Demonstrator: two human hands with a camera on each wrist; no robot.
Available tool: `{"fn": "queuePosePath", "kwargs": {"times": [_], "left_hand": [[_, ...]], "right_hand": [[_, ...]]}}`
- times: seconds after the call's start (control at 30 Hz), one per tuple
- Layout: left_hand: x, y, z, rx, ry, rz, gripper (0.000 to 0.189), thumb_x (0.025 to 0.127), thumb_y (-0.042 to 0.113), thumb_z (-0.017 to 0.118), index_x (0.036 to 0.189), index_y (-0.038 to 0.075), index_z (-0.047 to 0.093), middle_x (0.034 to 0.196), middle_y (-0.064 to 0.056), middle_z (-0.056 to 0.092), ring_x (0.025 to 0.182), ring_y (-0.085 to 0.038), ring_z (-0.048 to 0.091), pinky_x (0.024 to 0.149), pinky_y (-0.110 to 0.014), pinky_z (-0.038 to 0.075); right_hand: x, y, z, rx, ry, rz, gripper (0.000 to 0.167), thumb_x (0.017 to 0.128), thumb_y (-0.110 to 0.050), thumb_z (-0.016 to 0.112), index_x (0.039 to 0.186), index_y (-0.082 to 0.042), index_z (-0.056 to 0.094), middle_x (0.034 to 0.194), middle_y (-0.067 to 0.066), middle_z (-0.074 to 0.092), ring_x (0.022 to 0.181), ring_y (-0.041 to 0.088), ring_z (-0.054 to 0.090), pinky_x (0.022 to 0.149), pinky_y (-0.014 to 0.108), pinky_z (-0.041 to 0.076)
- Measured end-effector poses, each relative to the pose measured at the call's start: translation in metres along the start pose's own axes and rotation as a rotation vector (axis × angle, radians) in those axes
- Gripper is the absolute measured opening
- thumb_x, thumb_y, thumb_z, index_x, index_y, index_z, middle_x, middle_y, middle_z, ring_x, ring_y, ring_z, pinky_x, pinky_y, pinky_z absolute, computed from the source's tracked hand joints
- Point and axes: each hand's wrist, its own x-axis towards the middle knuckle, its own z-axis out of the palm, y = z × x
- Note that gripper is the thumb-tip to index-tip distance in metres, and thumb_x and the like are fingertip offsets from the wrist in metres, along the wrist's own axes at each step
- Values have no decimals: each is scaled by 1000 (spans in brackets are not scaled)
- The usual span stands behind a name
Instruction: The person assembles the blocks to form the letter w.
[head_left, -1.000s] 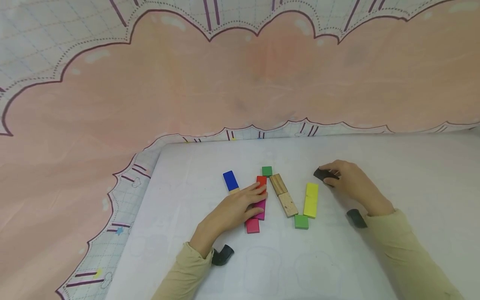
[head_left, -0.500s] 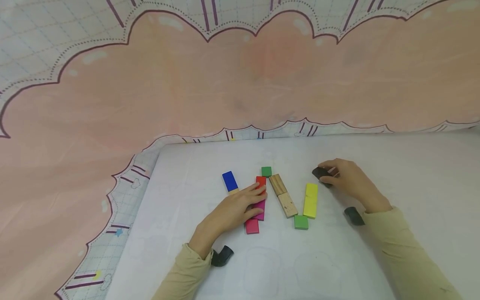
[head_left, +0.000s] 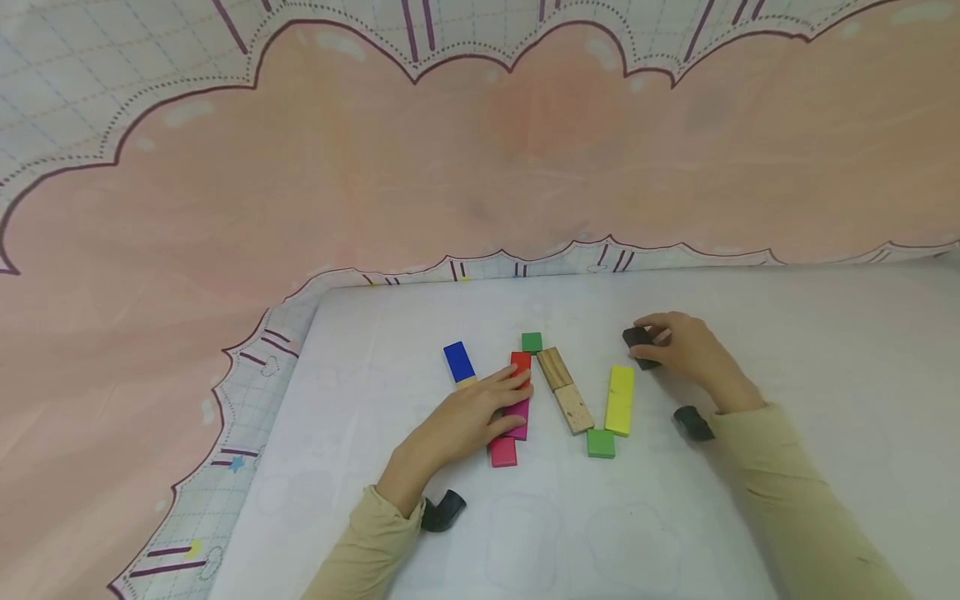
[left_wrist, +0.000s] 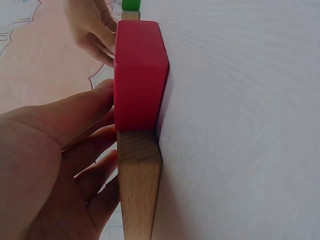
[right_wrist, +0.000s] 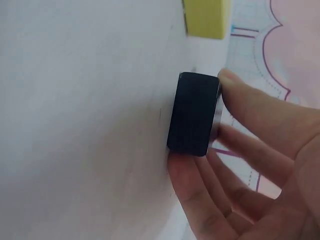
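Note:
My right hand (head_left: 693,354) pinches a black block (head_left: 637,338) between thumb and fingers at the far right of the row. In the right wrist view the black block (right_wrist: 194,115) is low over or on the white surface; I cannot tell which. My left hand (head_left: 453,425) rests with fingers extended across the magenta block (head_left: 517,421) and red block (head_left: 521,359), partly covering them. A pink-red block (head_left: 503,452) lies below that hand. The yellow block (head_left: 619,400) stands apart from the black one, touching a green block (head_left: 601,443).
Two plain wooden blocks (head_left: 573,408) form a slanted line between the lower green block and another green block (head_left: 532,342). A blue block (head_left: 458,361) lies left, meeting a wooden piece partly hidden by my left hand. Dark wrist straps (head_left: 693,423) show at the sleeves.
My right hand has moved slightly left and away, turning the black block from a flatter slant to a steeper one. The left hand and other blocks have stayed in place.

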Motion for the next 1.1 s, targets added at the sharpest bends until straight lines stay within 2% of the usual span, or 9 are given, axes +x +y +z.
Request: {"fn": "queuePosePath", "kwargs": {"times": [0.3, 0.8, 1.1], "left_hand": [[0, 0, 0, 1, 0, 0, 49, 98, 28, 64, 144, 15, 54, 157, 2, 40, 151, -15, 24, 119, -43, 31], [0, 0, 0, 7, -5, 0, 50, 98, 28, 64, 144, 15, 53, 157, 2, 39, 151, -15, 24, 118, -43, 31], [0, 0, 0, 2, -9, -1, 50, 98, 29, 64, 145, 15, 53, 158, 1, 38, 151, -16, 24, 119, -43, 31]], "right_hand": [[5, -7, 7, 22, 63, 82, 56, 92, -24, 71, 136, 7, 53, 126, 30, 53, 110, 42, 54, 95, 55, 49], [5, -11, 10, 37, 122, 100, 56, 89, -29, 75, 130, 5, 59, 119, 27, 58, 106, 40, 55, 93, 53, 50], [6, -10, 10, 45, 118, 85, 53, 90, -30, 74, 128, 4, 60, 117, 25, 60, 104, 38, 56, 89, 49, 52]]}}
